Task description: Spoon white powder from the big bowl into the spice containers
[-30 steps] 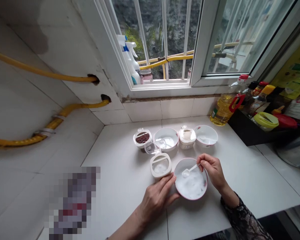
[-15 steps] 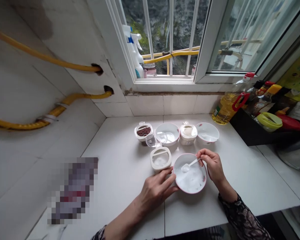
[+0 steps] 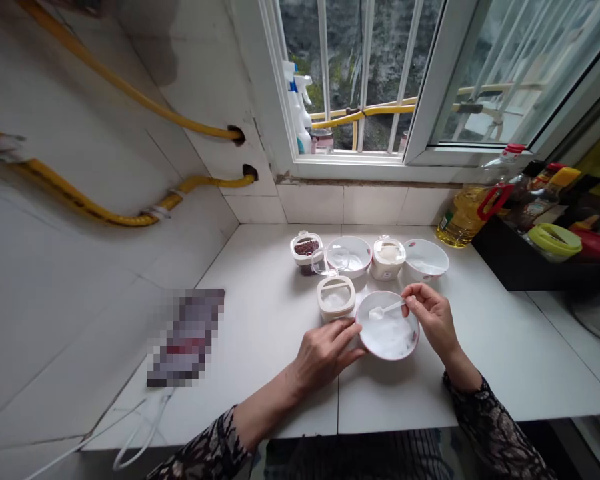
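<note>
White desk (image 3: 260,347) under window (image 3: 360,73) — bowl (image 3: 388,327) holds white powder; right hand (image 3: 433,320) fingers pinch spoon (image 3: 386,309); left hand (image 3: 325,353) fingers spread at rim.

Back row on the white bench (image 3: 260,347) has a little jar of dark red stuff (image 3: 307,248), an empty bowl (image 3: 355,255), a lidded tub of pale powder (image 3: 389,257) and another bowl (image 3: 427,258), all lined up side by side under the window (image 3: 360,80). Off to the right there's a big oil bottle (image 3: 467,210) next to a black tray of sauce bottles (image 3: 545,260). Two yellow hoses (image 3: 130,90) run along the left wall, and spray bottles (image 3: 297,113) sit on the sill.
</note>
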Tool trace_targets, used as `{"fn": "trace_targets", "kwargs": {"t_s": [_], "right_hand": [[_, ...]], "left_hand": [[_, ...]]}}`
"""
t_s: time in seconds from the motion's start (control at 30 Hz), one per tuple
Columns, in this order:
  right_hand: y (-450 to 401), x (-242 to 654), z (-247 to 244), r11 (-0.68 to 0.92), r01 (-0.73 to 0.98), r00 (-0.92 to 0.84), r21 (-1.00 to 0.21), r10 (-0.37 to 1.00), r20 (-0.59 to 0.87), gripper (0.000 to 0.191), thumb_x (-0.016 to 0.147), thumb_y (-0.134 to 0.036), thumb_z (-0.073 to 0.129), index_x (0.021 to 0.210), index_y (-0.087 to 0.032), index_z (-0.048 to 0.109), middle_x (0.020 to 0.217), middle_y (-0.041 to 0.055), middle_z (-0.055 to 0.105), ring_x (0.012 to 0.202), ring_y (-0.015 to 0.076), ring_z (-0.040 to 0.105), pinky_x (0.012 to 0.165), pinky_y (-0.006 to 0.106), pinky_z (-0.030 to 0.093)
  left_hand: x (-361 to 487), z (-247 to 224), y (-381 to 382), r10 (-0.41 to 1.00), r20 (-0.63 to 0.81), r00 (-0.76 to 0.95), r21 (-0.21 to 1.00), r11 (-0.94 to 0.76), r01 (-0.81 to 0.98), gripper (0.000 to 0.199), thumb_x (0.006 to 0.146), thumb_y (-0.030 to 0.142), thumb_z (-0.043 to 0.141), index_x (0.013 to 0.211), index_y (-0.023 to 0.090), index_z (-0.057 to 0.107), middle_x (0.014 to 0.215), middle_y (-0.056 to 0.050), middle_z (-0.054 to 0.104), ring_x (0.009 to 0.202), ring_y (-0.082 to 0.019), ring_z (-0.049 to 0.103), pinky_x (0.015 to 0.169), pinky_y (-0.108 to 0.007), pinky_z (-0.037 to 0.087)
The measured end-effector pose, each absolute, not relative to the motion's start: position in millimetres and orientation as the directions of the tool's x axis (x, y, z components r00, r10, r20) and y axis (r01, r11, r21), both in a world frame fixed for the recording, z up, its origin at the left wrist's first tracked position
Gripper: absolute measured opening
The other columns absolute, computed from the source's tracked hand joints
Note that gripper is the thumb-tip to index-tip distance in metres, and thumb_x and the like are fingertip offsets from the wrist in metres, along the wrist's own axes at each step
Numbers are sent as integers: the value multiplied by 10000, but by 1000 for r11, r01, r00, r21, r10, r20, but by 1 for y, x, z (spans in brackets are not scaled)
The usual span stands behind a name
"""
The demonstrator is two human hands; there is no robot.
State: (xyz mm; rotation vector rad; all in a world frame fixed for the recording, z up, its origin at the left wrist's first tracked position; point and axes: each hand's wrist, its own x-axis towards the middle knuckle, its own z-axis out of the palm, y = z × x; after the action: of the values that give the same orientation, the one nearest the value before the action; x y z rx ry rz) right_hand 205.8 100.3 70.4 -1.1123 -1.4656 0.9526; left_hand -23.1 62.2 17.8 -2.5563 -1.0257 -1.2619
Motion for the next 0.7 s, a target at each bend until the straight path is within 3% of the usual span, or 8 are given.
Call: {"fn": "trace_targets", "kwargs": {"t_s": [0.43, 0.7], "right_hand": [[99, 211, 74, 262, 130, -106, -956, 962, 250, 164, 825, -328, 616, 793, -181, 681, 582, 8, 665, 592, 165, 616, 628, 291, 476], [101, 210, 70, 209, 59, -30, -976, 978, 208, 190, 828, -368, 639, 792, -188, 687, 545, -1, 642, 570, 168, 606, 643, 307, 490]], "left_hand": [[-26, 17, 63, 516, 734, 442, 189, -780, 597, 283, 980, 331, 526, 1163, 124, 589, 1048, -149, 735, 942, -205, 732, 749, -275, 615], [-27, 18, 64, 517, 722, 460, 206, -795, 571, 279, 993, 311, 496, 1171, 113, 581, 1048, -155, 728, 944, -208, 731, 733, -274, 618]]}}
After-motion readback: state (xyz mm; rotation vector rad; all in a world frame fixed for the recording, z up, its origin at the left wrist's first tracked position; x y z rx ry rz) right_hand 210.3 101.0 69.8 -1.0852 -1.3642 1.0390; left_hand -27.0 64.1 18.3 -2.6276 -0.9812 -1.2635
